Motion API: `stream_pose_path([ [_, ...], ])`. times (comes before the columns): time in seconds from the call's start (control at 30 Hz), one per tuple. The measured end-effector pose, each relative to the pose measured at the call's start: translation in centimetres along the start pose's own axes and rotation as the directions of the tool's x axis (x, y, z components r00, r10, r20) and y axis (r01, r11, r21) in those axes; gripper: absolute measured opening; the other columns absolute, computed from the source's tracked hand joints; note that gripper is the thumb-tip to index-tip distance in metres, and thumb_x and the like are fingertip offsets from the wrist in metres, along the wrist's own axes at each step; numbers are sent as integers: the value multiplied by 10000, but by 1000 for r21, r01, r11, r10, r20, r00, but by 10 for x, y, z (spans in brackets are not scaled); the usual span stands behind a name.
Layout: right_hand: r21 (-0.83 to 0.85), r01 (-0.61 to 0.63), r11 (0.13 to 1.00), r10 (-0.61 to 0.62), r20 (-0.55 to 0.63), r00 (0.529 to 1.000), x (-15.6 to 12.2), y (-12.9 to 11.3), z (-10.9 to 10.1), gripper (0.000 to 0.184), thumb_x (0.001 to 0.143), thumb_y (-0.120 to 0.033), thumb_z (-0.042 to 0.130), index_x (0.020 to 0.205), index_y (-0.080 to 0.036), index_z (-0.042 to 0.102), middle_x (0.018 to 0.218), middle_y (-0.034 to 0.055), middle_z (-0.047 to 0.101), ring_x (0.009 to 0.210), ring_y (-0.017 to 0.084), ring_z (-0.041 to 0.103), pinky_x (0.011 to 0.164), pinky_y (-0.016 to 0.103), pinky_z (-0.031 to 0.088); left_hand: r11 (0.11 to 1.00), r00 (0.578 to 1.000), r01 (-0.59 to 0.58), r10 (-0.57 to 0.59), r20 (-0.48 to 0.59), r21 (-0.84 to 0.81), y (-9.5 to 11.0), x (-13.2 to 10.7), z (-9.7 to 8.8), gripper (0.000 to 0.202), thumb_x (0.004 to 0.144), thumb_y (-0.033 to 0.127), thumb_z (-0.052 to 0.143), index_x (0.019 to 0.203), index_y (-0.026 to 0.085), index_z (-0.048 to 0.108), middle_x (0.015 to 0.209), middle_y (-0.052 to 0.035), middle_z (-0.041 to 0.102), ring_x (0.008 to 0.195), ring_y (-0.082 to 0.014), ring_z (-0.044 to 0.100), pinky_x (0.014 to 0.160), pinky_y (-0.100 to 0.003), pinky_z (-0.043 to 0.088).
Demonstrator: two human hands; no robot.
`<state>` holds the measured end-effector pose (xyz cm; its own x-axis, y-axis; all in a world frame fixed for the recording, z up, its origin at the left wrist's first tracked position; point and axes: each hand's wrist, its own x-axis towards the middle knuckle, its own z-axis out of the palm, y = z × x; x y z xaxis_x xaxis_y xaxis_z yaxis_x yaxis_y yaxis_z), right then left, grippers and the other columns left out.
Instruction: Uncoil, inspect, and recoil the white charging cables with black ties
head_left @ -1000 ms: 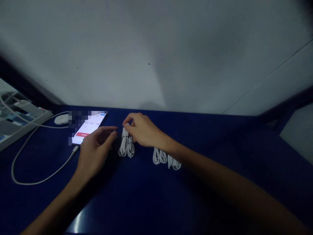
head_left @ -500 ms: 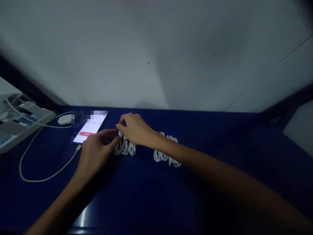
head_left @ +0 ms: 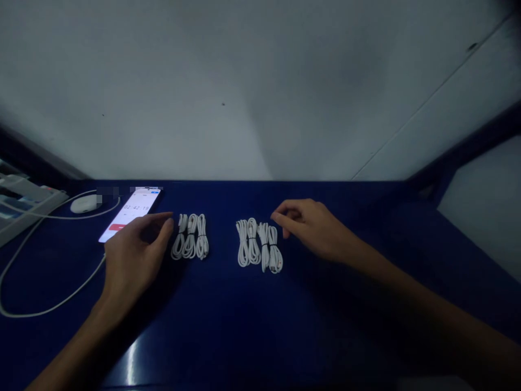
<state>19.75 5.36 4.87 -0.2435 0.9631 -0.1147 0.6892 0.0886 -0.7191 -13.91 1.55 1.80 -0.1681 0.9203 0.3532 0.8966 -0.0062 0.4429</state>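
Three coiled white cables (head_left: 190,237), each tied with a dark band, lie side by side on the blue tabletop (head_left: 228,320). My left hand (head_left: 132,252) is just left of them, its thumb and forefinger slightly apart and no cable between them. A second group of coiled white cables (head_left: 259,244) lies to the right, also banded in the middle. Beyond that group's right side hovers my right hand (head_left: 315,225), fingers curled and thumb tip against the forefinger. Nothing shows in its grasp.
A phone (head_left: 132,209) with a lit timer screen lies behind my left hand, plugged into a white charging cord (head_left: 61,307). A white mouse-shaped object (head_left: 85,203) and a power strip (head_left: 24,217) are at the far left. A pale wall (head_left: 228,136) rises behind the tabletop.
My right hand has left the left cable group and moved right, past the second group. Both groups are now uncovered. My left hand stays beside the left group; the camera view has shifted right.
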Motion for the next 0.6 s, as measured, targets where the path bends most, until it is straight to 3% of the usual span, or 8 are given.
stream_pose_path([
  [0.1,-7,5,1000,-5,-7,1000,-15,16,-2,277,1073,-400,600,1062,-197,788,765,37,773,628,181,669,568,338,456,990,988,-128,132,-82,53,19,-8,6,410,1085,474,592,1254,159,792,1209,-164,774,1197,-413,663,1047,-534,488],
  [0.13,-6,7,1000,-7,-9,1000,-19,20,-2,278,1079,-396,591,1094,-195,782,772,37,773,644,188,683,594,347,476,983,980,-177,181,-84,54,27,-11,9,391,1087,453,592,1237,154,794,1182,-164,774,1193,-402,656,1072,-530,473],
  [0.23,-5,11,1000,-11,-31,999,-25,26,1,301,1082,-401,591,1233,-188,741,817,45,778,712,207,714,643,358,501,944,944,-330,329,17,31,54,-22,18,329,1074,424,616,1232,196,793,1137,-120,797,1079,-346,686,993,-481,486],
  [0.33,-23,6,1000,-7,-60,998,-28,30,6,319,1081,-378,594,1316,-190,700,777,25,754,697,208,705,649,365,489,883,869,-468,454,198,30,85,-28,28,319,1087,388,592,1258,191,775,1106,-124,807,1059,-349,689,948,-501,455],
  [0.43,-45,-3,999,-1,-88,996,-28,32,14,305,1076,-355,604,1325,-200,686,749,7,730,688,207,696,648,367,477,890,879,-438,393,271,128,112,-26,40,373,1102,328,551,1377,140,719,1157,-158,811,1155,-388,664,1052,-582,397],
  [0.6,-58,8,998,-13,-86,996,-28,35,24,294,1075,-347,611,1334,-220,670,753,-8,724,694,200,697,649,359,473,908,879,-398,335,339,135,132,-16,53,468,1099,309,541,1495,73,625,1126,-175,820,1109,-393,680,1013,-588,417],
])
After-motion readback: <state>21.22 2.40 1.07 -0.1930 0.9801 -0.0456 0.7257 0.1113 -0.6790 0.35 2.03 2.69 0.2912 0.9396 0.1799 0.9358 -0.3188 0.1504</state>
